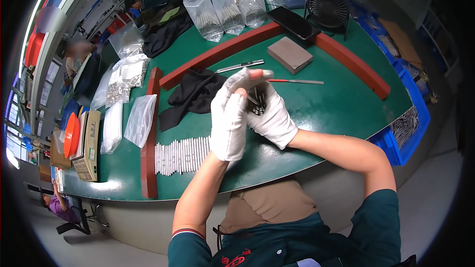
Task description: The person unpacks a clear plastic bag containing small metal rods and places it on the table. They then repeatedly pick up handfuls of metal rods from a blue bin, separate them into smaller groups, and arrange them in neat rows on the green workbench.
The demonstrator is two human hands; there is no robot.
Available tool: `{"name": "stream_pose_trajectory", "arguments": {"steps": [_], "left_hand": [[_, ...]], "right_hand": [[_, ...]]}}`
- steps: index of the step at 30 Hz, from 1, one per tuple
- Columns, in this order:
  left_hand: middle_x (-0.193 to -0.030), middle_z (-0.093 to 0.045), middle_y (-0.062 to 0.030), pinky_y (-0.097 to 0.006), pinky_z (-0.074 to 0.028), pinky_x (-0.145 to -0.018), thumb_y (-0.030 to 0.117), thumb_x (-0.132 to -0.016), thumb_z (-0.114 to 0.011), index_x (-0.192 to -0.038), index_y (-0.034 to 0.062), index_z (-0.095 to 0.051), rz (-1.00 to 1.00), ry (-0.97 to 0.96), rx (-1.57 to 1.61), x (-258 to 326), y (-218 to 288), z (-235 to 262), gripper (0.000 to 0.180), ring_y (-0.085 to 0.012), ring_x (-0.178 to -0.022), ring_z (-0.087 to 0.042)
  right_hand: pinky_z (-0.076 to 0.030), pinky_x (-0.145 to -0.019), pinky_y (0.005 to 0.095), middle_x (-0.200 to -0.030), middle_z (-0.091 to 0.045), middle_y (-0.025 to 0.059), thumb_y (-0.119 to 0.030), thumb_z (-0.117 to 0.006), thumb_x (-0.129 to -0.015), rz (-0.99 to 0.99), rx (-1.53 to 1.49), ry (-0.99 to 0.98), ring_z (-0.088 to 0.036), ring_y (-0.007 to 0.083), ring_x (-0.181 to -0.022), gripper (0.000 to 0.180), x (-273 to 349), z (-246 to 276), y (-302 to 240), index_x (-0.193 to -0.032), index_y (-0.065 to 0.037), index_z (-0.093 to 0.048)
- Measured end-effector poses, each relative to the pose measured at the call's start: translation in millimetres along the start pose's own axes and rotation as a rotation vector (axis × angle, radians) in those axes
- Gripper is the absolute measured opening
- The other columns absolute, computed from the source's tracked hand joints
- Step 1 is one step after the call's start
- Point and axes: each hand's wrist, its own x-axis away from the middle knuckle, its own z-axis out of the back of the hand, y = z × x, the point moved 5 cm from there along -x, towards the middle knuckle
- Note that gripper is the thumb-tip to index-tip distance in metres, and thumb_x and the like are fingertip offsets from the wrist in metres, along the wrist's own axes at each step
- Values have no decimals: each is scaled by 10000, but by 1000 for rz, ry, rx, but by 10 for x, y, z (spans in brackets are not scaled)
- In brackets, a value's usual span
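White gloves with bare fingertips cover both hands. My right hand (274, 121) is wrapped round a bundle of thin metal rods (258, 110), whose round ends show. My left hand (229, 118) is raised right beside the bundle, its fingers curving over toward the right hand and its thumb apart from them. Whether the left palm touches the rods is hidden. Below and left of it lies a row of silver metal rods (180, 155), side by side against a red bar (150, 158). A black cloth (190, 96) lies just beyond.
Farther back are a file with a red handle (302, 81), a brown block (290, 54), a phone (294, 23), a fan (327, 9) and bags of rods (204, 16). Left stands a scale (88, 146); right, a blue bin (418, 118). Other people work beyond.
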Motion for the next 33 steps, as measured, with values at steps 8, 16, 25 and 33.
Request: {"name": "stream_pose_trajectory", "arguments": {"steps": [8, 16, 25, 33], "left_hand": [[-1075, -580, -197, -350, -406, -913, 131, -911, -461, -1138, -20, -501, -152, -41, -208, 103, 205, -53, 276, -279, -1017, -562], [-1152, -546, -194, -375, -330, -994, 139, -899, -483, -1186, -31, -466, -233, -15, -368, 227, 354, 155, 334, -275, -1118, -498], [-1407, -258, -159, -384, -165, -1072, 329, -892, -486, -1352, 84, -293, -13, 59, 31, 436, -219, 176, 556, -270, -1312, -223], [-1441, -174, -128, -387, -119, -1080, 565, -843, -424, -1367, 114, -259, 58, 196, 99, 497, -309, 312, 711, -260, -1328, -156]], "right_hand": [[-492, -654, 323, -906, -591, 148, 7, -594, -705, 260, 175, -19, -614, 259, -732, 395, 134, -18, -169, -1082, -10, -478], [-499, -639, 289, -1005, -597, 131, 58, -596, -672, 397, 151, 41, -608, 219, -699, 545, 167, 12, -145, -1183, -6, -419], [-498, -730, 304, -933, -615, 160, -42, -639, -712, 183, 83, -89, -628, 267, -839, 460, 152, -61, -225, -1133, 18, -461], [-473, -697, 288, -836, -597, 113, -28, -609, -677, 173, 145, -179, -598, 215, -744, 337, 188, -64, -230, -1001, -16, -520]]}}
